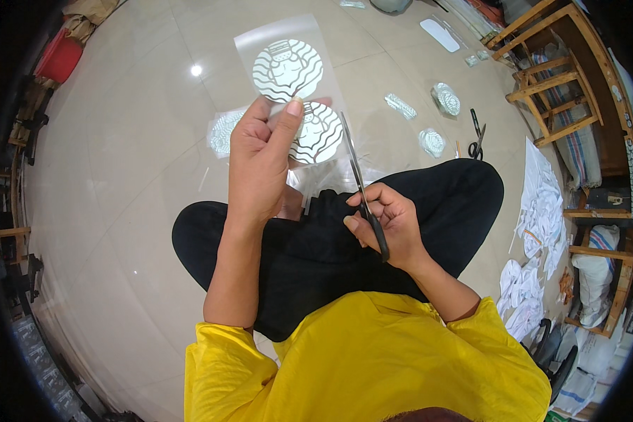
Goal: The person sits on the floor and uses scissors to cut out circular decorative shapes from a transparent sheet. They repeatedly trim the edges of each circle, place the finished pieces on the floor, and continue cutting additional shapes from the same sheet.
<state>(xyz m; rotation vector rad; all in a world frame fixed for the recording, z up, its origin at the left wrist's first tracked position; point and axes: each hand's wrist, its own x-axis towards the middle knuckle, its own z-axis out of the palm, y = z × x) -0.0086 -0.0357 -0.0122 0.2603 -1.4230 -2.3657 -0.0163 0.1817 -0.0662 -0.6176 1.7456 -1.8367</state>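
Note:
My left hand (260, 158) pinches a clear plastic sheet (301, 29) between thumb and fingers, held up above the floor past my lap. Two round white designs, each with a snowman and wavy lines, show on it: the upper disc (288, 67) and the lower disc (325, 133), partly covered by my thumb. In my right hand (395, 224) is a pair of scissors (357, 172) with dark handles. Its blades point up along the sheet's right edge and look nearly closed; whether they touch the plastic I cannot tell. Behind my left hand lies another patterned white piece (221, 133).
Patterned white pieces (446, 100) lie on the tiled floor (141, 141) ahead to the right, near a second pair of scissors (476, 149). White scraps (541, 211) are heaped at the right. A wooden stool (559, 98) stands beyond; a red container (60, 56) is far left.

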